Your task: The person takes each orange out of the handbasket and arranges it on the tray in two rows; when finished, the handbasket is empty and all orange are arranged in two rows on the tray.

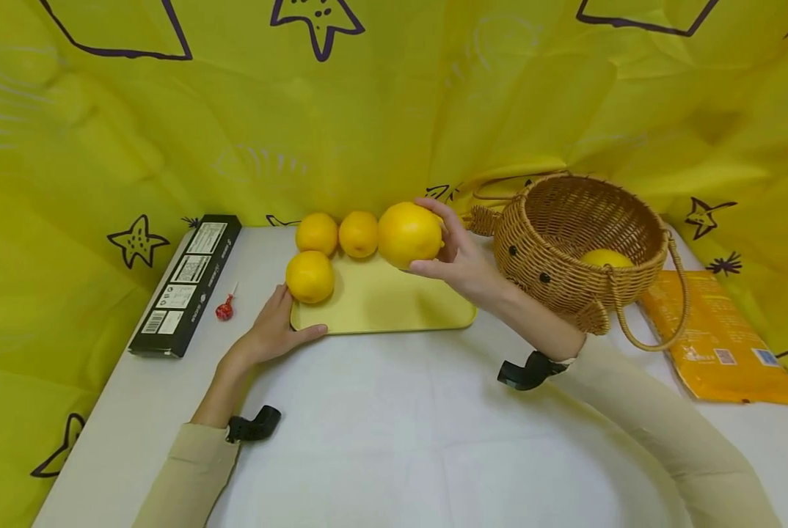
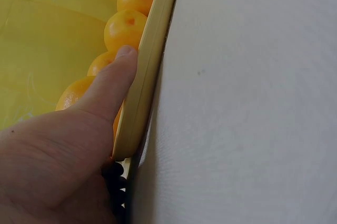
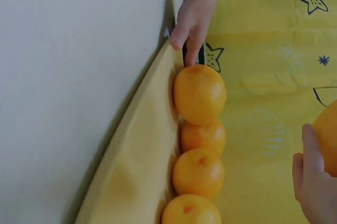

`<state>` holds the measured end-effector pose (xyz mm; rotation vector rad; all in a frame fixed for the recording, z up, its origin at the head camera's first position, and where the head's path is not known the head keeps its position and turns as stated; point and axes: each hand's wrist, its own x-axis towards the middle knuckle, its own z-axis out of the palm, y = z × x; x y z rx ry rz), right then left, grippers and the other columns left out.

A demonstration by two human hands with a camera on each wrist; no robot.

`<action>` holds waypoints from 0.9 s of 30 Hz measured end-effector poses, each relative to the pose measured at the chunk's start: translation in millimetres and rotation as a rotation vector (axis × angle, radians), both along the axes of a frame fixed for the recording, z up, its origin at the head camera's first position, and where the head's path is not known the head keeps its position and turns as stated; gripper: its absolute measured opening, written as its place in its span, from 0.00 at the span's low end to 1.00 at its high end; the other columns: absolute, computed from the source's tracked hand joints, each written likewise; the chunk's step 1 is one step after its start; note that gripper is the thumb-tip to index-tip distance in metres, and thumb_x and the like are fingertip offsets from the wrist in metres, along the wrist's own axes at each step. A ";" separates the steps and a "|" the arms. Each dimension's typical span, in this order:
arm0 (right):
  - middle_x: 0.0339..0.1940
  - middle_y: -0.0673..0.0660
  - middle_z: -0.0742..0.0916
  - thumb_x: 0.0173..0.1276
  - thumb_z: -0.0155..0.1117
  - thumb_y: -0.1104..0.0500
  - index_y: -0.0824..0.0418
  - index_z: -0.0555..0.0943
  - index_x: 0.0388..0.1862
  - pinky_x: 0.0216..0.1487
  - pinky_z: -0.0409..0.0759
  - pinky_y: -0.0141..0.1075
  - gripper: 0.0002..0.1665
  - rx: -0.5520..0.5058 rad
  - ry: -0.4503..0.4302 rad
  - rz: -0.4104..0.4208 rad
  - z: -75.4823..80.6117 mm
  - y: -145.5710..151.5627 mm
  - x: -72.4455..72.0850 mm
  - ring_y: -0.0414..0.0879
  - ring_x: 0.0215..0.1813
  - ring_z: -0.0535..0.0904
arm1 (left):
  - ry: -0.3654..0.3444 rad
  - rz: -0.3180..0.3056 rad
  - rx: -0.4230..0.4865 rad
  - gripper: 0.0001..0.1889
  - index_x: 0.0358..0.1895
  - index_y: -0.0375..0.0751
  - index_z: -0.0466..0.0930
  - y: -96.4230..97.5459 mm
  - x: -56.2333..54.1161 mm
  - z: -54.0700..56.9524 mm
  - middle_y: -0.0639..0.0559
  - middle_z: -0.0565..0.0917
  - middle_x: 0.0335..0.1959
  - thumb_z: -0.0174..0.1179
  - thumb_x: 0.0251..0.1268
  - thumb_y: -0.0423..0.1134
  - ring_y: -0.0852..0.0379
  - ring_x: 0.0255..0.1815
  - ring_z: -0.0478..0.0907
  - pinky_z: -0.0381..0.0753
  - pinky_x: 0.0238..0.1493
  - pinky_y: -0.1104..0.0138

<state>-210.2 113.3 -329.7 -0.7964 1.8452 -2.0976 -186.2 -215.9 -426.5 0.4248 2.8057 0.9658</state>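
My right hand (image 1: 463,268) holds up an orange (image 1: 410,235) between thumb and fingers, above the right part of the yellow tray (image 1: 394,304). In the right wrist view that held orange (image 3: 327,139) is cut off by the frame's edge. My left hand (image 1: 274,328) grips the tray's near left corner, thumb along the front rim and fingers at the left side. Beside those fingers lies an orange (image 1: 310,276) on the tray. Behind it are another orange (image 1: 317,235) and one more orange (image 1: 359,235). The right wrist view shows a further orange (image 3: 191,211), which the held one hides in the head view.
A wicker basket (image 1: 533,271) with a yellow fruit (image 1: 607,258) inside stands to the right, partly over an orange packet (image 1: 731,345). On the left lie a black box (image 1: 185,286) and a red lollipop (image 1: 225,309). A yellow patterned cloth (image 1: 394,110) hangs behind the white table (image 1: 381,440).
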 end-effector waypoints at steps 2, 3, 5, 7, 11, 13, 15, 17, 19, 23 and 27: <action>0.71 0.58 0.64 0.60 0.60 0.71 0.43 0.55 0.71 0.57 0.82 0.42 0.46 -0.037 -0.039 0.012 -1.5 -5.3 -3.2 0.53 0.62 0.74 | 0.000 0.000 0.003 0.54 0.77 0.35 0.41 0.5 0.2 1.1 0.31 0.54 0.73 0.65 0.59 0.58 0.35 0.73 0.54 0.50 0.75 0.41; 0.71 0.58 0.64 0.61 0.60 0.71 0.42 0.55 0.70 0.56 0.82 0.44 0.45 -0.054 -0.061 0.018 -2.2 -8.0 -5.0 0.54 0.63 0.73 | 0.000 0.000 0.004 0.54 0.77 0.35 0.41 0.7 0.4 1.5 0.31 0.53 0.73 0.65 0.59 0.57 0.35 0.73 0.54 0.50 0.75 0.41; 0.70 0.59 0.64 0.62 0.61 0.69 0.42 0.55 0.69 0.57 0.82 0.45 0.43 -0.060 -0.086 0.022 -3.4 -13.0 -9.3 0.55 0.63 0.73 | -0.004 0.004 -0.001 0.55 0.78 0.36 0.40 0.6 0.4 1.7 0.31 0.52 0.74 0.65 0.59 0.58 0.35 0.74 0.53 0.50 0.75 0.41; 0.70 0.60 0.65 0.63 0.62 0.65 0.42 0.55 0.68 0.56 0.82 0.45 0.40 -0.033 -0.087 0.012 -4.4 -18.2 -14.5 0.55 0.63 0.74 | -0.007 0.009 -0.006 0.55 0.78 0.36 0.39 0.3 0.2 1.7 0.31 0.51 0.75 0.65 0.59 0.58 0.35 0.75 0.52 0.50 0.75 0.41; 0.71 0.57 0.65 0.63 0.67 0.56 0.45 0.58 0.69 0.56 0.81 0.42 0.40 0.170 0.032 -0.041 -5.8 -29.6 -26.3 0.54 0.62 0.73 | -0.004 0.008 -0.009 0.55 0.78 0.37 0.39 -0.8 -0.9 1.8 0.32 0.54 0.73 0.66 0.58 0.57 0.36 0.72 0.55 0.52 0.75 0.42; 0.73 0.55 0.65 0.62 0.70 0.54 0.46 0.58 0.71 0.58 0.79 0.43 0.43 0.311 0.121 -0.062 -7.4 -35.7 -32.3 0.52 0.63 0.72 | -0.001 0.007 -0.009 0.55 0.78 0.37 0.39 -1.4 -1.3 2.3 0.33 0.55 0.72 0.66 0.58 0.57 0.37 0.72 0.56 0.52 0.75 0.42; 0.73 0.55 0.64 0.59 0.72 0.53 0.47 0.57 0.73 0.62 0.76 0.46 0.47 0.451 0.197 -0.076 -10.7 -41.9 -38.5 0.51 0.65 0.70 | 0.008 0.004 -0.011 0.55 0.78 0.37 0.40 -1.8 -2.1 2.3 0.33 0.56 0.72 0.66 0.58 0.57 0.37 0.71 0.56 0.52 0.75 0.43; 0.73 0.55 0.64 0.57 0.74 0.51 0.49 0.56 0.75 0.66 0.73 0.48 0.52 0.565 0.254 -0.077 -16.0 -47.5 -45.0 0.50 0.67 0.68 | 0.016 0.002 -0.010 0.54 0.77 0.37 0.41 -1.8 -2.7 2.5 0.33 0.56 0.71 0.66 0.58 0.57 0.37 0.71 0.57 0.53 0.75 0.43; 0.72 0.57 0.65 0.54 0.76 0.49 0.51 0.56 0.76 0.68 0.70 0.49 0.55 0.652 0.302 -0.082 -21.6 -52.5 -50.7 0.50 0.67 0.67 | 0.021 -0.001 -0.009 0.54 0.77 0.37 0.41 -1.3 -3.2 2.4 0.33 0.56 0.71 0.66 0.58 0.56 0.38 0.71 0.57 0.53 0.75 0.43; 0.71 0.59 0.68 0.51 0.78 0.46 0.55 0.59 0.75 0.70 0.68 0.49 0.56 0.742 0.370 -0.074 -32.8 -61.2 -58.6 0.51 0.67 0.67 | 0.020 0.000 -0.005 0.54 0.77 0.37 0.41 -0.3 -3.2 2.1 0.33 0.55 0.72 0.66 0.58 0.56 0.37 0.71 0.56 0.53 0.75 0.43; 0.71 0.59 0.70 0.49 0.79 0.46 0.57 0.62 0.74 0.72 0.65 0.49 0.56 0.760 0.428 -0.063 -42.1 -69.2 -60.3 0.52 0.69 0.66 | 0.007 0.003 -0.001 0.55 0.77 0.36 0.40 -0.4 -1.7 1.4 0.32 0.54 0.73 0.66 0.58 0.56 0.36 0.72 0.55 0.52 0.75 0.43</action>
